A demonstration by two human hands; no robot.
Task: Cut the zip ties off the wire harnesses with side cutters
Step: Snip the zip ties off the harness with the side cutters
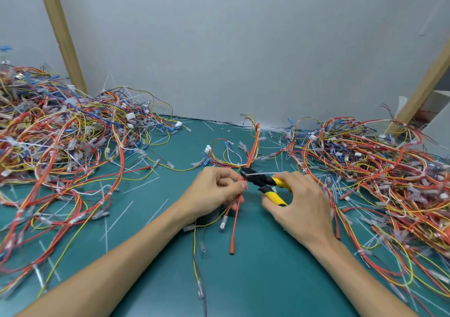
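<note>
A wire harness (pixel 252 148) of red, orange and yellow wires lies along the middle of the green table (pixel 243 280). My left hand (pixel 214 192) pinches its red wires between thumb and fingers. My right hand (pixel 300 202) grips the yellow-and-black handles of the side cutters (pixel 261 180). Their black jaws point left at the harness just above my left fingertips. A white zip tie (pixel 264 173) sticks out to the right across the jaws.
A big tangle of harnesses (pixel 56 141) fills the left of the table. Another pile (pixel 379 170) covers the right. Several cut white zip tie tails (pixel 140 185) lie scattered on the mat. A grey wall (pixel 231 49) with wooden posts (pixel 60 31) stands behind.
</note>
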